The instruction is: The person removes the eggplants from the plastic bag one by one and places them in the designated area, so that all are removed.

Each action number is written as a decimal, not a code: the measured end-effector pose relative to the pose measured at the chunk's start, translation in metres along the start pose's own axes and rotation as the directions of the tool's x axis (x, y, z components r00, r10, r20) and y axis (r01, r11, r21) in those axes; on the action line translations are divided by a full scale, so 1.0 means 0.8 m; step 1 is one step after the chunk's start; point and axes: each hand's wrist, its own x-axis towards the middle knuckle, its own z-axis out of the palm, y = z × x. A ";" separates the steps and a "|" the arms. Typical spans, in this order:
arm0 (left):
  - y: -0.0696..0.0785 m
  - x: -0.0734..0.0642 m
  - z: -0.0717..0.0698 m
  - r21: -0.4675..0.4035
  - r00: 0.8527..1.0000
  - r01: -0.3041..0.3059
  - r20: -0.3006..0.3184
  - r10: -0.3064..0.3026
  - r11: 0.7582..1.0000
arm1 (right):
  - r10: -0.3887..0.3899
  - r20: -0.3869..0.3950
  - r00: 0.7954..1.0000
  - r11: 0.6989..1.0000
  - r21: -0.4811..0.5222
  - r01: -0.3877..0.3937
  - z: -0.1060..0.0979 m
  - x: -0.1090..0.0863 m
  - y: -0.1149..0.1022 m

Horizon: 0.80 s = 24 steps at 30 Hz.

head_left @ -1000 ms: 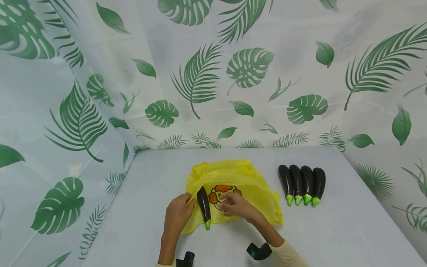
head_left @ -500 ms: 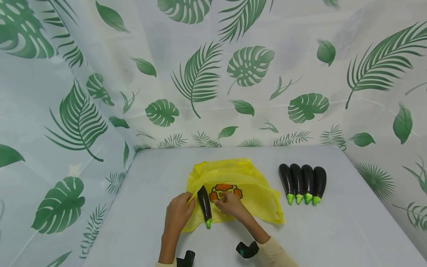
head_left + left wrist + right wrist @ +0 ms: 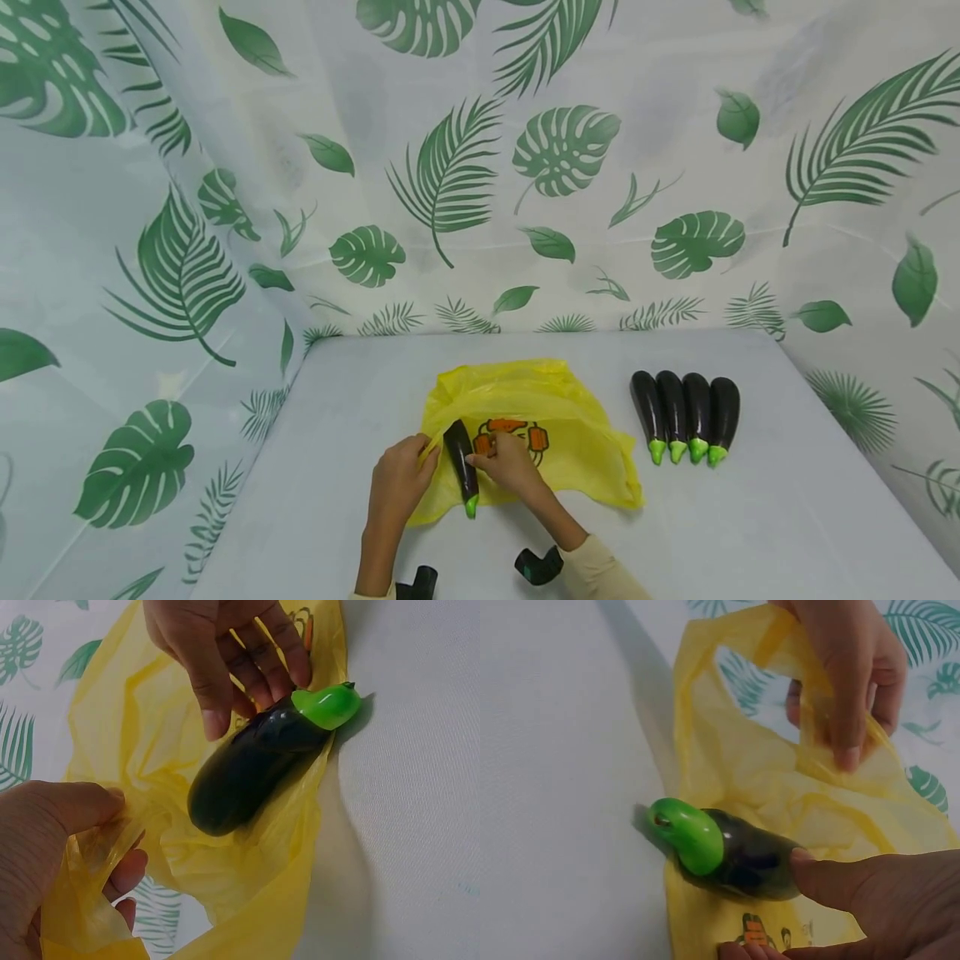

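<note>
A yellow plastic bag (image 3: 592, 462) with a printed cartoon lies flat on the table, its mouth facing the person. My left hand (image 3: 401, 479) pinches the bag's edge at the left, lifting it between thumb and fingers. In the mouth lies one dark eggplant (image 3: 461, 458), its green stem end towards the person and just past the bag's edge. My right hand (image 3: 512, 467) reaches in from the right; in the right wrist view its thumb (image 3: 829, 881) touches the eggplant's dark side. In the left wrist view its fingers (image 3: 259, 664) are fairly straight beside the eggplant, not wrapped round it.
Several more eggplants (image 3: 684, 412) lie side by side in a row to the right of the bag, green ends towards the person. The white table (image 3: 315, 450) meets a leaf-printed cloth backdrop (image 3: 450, 183) at the back and sides.
My right hand has moved left across the printed cartoon to the eggplant's side. The left hand keeps its hold on the bag's edge, and the eggplant has hardly moved.
</note>
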 end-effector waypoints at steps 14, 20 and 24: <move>-0.001 -0.001 -0.001 -0.005 1.000 -0.006 0.001 0.006 1.000 | 0.005 -0.034 0.999 0.998 -0.065 -0.007 0.018 0.000 -0.009; -0.001 0.000 0.000 0.011 1.000 -0.007 -0.003 0.007 1.000 | -0.013 -0.055 0.998 0.997 -0.078 0.009 0.023 -0.001 -0.015; -0.002 0.000 -0.001 0.006 1.000 -0.017 -0.009 0.017 1.000 | -0.022 -0.061 0.998 0.995 -0.103 0.016 0.026 -0.001 -0.017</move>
